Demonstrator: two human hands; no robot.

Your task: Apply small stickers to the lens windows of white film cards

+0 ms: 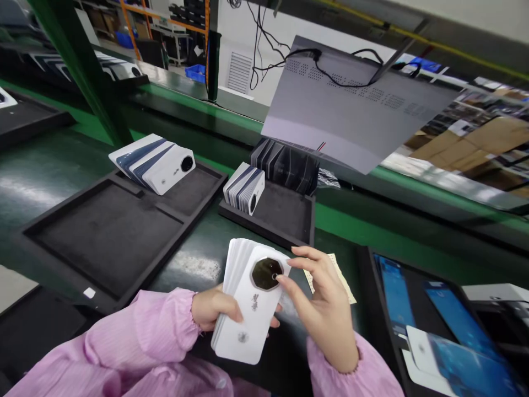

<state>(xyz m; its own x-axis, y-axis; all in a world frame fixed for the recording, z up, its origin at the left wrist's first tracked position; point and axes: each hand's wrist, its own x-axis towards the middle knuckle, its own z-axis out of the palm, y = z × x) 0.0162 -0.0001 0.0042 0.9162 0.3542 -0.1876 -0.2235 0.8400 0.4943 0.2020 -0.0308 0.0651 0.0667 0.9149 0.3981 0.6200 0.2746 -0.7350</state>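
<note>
My left hand [219,309] is closed around a fanned stack of white phone back covers [237,331], its thumb pressed on the front one. That front cover carries a dark octagonal camera window [266,274], dark lettering and a round mark. My right hand [320,303] is at the cover's upper right corner in a pinch. Its thumb tip touches the camera window beside a small ring, and the index fingertip is by the cover's edge. Whatever is between those fingertips is too small to make out. Partly behind the right hand lies a pale yellow sheet with small dots [341,278].
To the left, a black tray [103,237] bears leaning phone covers [165,165]. A smaller black tray [285,209] ahead contains white covers [243,187] and dark panels [285,165]. Blue-filmed panels [397,292] lie in a tray at right. A grey panel [351,105] overhangs the bench.
</note>
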